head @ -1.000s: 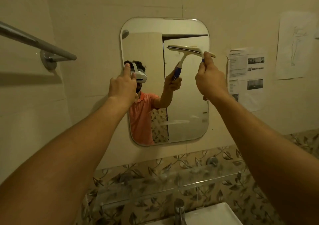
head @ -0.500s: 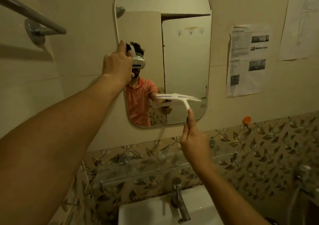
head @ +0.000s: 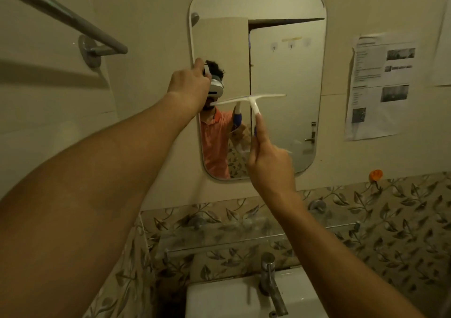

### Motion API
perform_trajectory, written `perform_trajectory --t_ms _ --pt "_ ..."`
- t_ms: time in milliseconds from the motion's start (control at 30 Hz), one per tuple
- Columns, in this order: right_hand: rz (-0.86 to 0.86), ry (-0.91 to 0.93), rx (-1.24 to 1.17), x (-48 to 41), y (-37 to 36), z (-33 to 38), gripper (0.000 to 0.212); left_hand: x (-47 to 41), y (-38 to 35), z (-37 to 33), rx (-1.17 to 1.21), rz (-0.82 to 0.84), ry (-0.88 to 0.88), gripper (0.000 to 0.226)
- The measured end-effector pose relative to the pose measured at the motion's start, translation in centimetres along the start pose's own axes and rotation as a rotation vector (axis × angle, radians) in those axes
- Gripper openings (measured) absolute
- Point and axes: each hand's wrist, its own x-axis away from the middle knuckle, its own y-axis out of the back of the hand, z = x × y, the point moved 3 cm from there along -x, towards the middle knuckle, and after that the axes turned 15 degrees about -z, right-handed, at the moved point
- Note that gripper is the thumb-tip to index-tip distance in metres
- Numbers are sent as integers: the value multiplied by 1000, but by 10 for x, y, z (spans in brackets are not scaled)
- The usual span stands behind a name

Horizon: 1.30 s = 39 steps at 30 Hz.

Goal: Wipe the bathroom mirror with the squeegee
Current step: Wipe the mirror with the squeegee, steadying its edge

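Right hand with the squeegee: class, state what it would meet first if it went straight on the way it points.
The right hand points up and forward, so its squeegee would probably meet the mirror glass first; whether they already touch is unclear.

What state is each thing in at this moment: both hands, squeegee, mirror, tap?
right hand: grips the squeegee's handle, index finger laid along it.
squeegee: held up, blade roughly level across the mirror's middle; contact with the glass unclear.
left hand: touches the mirror's left edge; its grip is hidden.
mirror: mounted upright on the wall, faint smears low on the right.
tap: no water seen running.
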Motion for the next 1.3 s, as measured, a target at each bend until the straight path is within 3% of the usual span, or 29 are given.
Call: perform_trajectory --t_ms 133,267,533,667,833,967,1067,1300 --pt "61 -13 7 -13 -18 15 66 -5 5 5 -53 0 -44 33" --pt "52 -25 31 12 -30 12 74 -7 2 6 -56 -3 -65 34" --pt "127 -48 91 91 -38 -8 81 1 -3 1 -22 6 -25 63" --pt "155 -88 140 111 -35 -13 74 5 -6 -1 -14 -8 4 73" --pt "176 -104 115 114 -30 -15 74 12 -12 -6 30 -13 56 96" --pt "219 -144 56 109 -25 -12 71 14 -11 -7 69 -31 83 93" --pt "198 -178 -21 94 -15 -2 66 15 -9 -6 136 -68 172 104" --pt "92 -178 -50 30 2 21 62 8 5 -5 107 -36 101 71"
